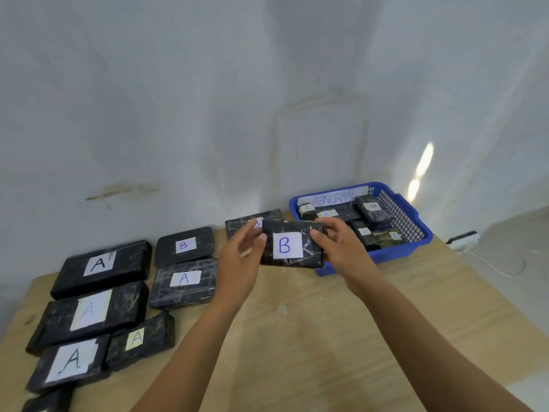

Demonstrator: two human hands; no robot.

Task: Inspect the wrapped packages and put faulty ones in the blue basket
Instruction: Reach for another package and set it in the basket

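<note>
A black wrapped package (292, 248) with a white label marked B is held up above the table. My right hand (337, 242) grips its right end, fingers curled round the edge. At its left edge my left hand (242, 257) touches it with thumb and fingers spread. Just behind and to the right stands the blue basket (416, 224), labelled ABNORMAL, with several black packages inside.
Several black packages labelled A or B lie on the left part of the wooden table (297, 337). Another package (237, 226) lies behind my left hand. A pale wall runs close behind. A white cable (493, 264) trails on the floor at right.
</note>
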